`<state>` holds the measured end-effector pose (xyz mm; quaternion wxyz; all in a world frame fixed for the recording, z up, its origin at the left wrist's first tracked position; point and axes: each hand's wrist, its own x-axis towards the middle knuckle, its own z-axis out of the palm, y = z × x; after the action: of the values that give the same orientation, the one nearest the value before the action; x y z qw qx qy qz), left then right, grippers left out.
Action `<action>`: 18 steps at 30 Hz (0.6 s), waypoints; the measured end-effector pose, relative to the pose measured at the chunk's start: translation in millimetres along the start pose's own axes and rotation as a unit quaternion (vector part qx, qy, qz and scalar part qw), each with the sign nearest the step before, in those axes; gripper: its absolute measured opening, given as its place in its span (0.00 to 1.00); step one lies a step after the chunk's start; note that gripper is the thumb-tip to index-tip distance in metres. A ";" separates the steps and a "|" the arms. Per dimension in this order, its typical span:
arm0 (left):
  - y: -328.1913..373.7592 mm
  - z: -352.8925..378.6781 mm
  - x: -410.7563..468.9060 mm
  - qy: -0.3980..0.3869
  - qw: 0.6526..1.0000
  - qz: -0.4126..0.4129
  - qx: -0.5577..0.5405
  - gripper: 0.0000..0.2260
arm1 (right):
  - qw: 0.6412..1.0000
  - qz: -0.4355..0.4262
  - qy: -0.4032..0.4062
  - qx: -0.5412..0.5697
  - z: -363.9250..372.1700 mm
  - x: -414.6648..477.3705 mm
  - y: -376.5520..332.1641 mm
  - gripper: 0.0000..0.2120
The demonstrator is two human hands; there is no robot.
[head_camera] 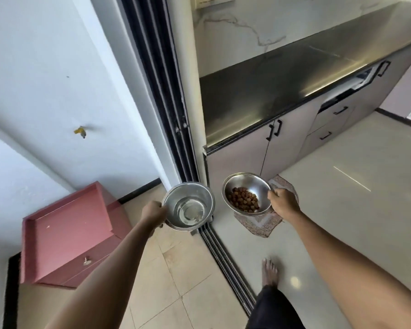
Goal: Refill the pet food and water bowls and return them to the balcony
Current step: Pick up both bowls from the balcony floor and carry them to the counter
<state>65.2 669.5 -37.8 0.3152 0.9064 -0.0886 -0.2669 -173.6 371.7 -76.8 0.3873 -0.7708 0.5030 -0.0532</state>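
My left hand grips the left rim of a steel water bowl with clear water in it, held over the sliding-door track. My right hand grips the right rim of a steel food bowl, tilted slightly toward me, with brown kibble heaped in its bottom. Both bowls are carried side by side in the air, a small gap between them. My bare foot stands on the indoor floor just right of the track.
A black sliding-door track runs across the floor, with the door frame rising from it. A pink cabinet stands on the tiled balcony at left. A dark kitchen counter with cupboards lies at right; a small mat lies below the food bowl.
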 end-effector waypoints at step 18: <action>272.2 136.2 114.2 0.041 0.999 -0.008 -0.028 0.12 | 0.996 -0.076 -0.011 -0.040 -200.4 268.4 -15.1 0.15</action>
<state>89.9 346.7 -8.1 0.3413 0.9082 -0.0611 -0.2345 -126.0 46.6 -10.4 0.3561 -0.8222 0.4409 -0.0536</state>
